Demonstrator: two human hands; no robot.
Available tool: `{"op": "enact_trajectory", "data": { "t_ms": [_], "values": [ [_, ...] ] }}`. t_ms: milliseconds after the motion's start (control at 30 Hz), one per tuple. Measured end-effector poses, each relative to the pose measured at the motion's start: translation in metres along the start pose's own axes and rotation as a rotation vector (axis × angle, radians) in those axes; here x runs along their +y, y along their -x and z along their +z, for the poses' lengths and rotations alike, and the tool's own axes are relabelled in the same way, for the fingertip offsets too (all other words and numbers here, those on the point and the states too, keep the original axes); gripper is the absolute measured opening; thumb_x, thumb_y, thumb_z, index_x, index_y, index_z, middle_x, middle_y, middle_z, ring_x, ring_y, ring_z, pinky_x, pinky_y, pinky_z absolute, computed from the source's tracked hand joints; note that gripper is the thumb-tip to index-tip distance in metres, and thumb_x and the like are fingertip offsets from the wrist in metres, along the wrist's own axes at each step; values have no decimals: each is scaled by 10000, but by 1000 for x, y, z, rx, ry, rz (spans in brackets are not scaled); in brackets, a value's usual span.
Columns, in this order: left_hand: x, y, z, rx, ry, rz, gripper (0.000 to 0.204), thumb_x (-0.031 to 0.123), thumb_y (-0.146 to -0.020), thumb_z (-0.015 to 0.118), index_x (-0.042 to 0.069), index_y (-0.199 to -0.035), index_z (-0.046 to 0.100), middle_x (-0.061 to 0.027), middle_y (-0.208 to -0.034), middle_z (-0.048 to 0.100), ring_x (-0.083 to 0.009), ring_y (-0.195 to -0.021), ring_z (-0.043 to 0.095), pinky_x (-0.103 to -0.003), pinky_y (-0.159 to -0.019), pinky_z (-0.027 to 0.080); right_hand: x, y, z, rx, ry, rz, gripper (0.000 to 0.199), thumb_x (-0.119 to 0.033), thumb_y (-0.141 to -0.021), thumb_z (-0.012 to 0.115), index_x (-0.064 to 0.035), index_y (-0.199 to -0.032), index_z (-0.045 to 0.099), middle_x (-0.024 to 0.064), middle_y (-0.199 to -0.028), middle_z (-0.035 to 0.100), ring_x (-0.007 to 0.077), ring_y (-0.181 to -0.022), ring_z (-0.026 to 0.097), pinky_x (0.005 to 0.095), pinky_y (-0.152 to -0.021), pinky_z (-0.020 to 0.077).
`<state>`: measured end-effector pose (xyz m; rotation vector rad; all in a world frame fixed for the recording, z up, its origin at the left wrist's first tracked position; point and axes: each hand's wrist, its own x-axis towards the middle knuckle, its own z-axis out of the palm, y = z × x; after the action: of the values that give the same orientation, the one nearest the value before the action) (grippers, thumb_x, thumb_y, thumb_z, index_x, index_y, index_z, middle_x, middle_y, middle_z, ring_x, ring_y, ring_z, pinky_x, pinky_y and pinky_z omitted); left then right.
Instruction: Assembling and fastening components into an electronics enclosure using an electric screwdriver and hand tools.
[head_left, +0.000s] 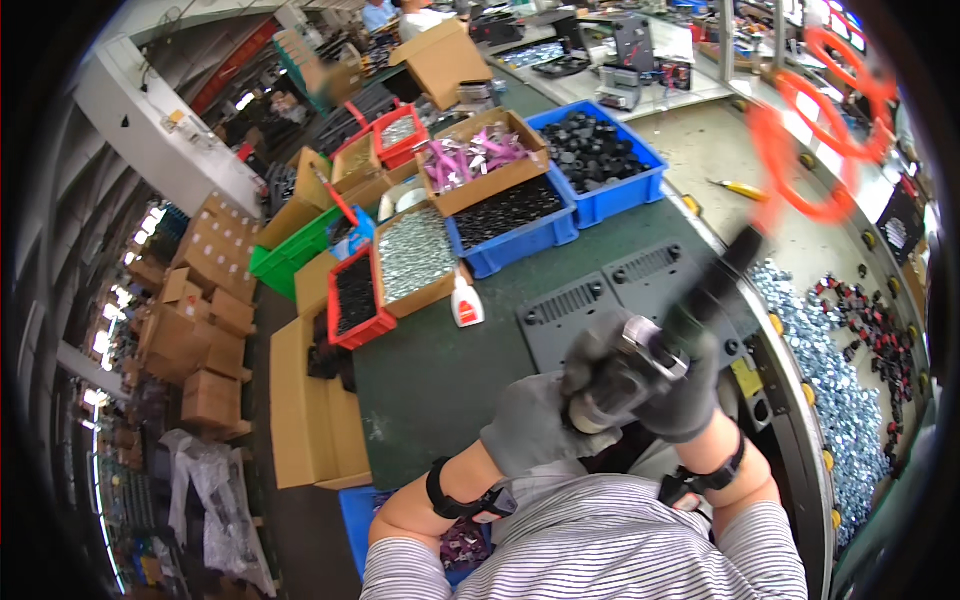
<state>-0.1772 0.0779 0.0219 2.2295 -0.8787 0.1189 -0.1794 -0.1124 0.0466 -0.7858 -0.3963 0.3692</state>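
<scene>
Through the head camera I see both gloved hands drawn together in front of the striped shirt, on one black power tool [620, 385]. The left hand [530, 425] curls around its near end; the right hand [685, 395] is closed around its body, just beside the left. Both grips look firm, though blur hides exactly how each finger lies.

The tool sits tilted near the bench's right edge, in front of two dark grey panels [560, 320] [645, 268] lying side by side on the green bench [430, 380]. A coiled orange hose [768, 150] leads away from its far end, up and to the right.

Left of the panels I have a white bottle [466, 303] standing upright, near a red bin [362, 335] of black pieces. Beyond are two blue bins [515, 254] [622, 205]. To my right, silver pieces [830, 390] lie heaped past the bench edge.
</scene>
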Motion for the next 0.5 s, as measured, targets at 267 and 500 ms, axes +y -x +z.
{"op": "enact_trajectory", "data": {
  "t_ms": [267, 500],
  "values": [
    [-17, 8, -31, -120, -519, -94, 411, 367, -638, 819, 177, -975, 681, -31, -792, 638, -268, -737, 657, -379, -647, 535, 7, 18, -25, -175, 589, 491, 731, -178, -773, 812, 24, -1370, 441, 102, -1151, 599, 142, -969, 583, 300, -819, 497],
    [-79, -14, -52, -285, -234, -334, 359, 319, -785, 725, 139, -1091, 674, -135, -1017, 691, -289, -953, 668, -376, -845, 527, 48, 4, -42, 112, 408, 722, 399, -144, -769, 789, 15, -1064, 573, 30, -888, 605, 99, -768, 587, 260, -706, 502]
  ]
}}
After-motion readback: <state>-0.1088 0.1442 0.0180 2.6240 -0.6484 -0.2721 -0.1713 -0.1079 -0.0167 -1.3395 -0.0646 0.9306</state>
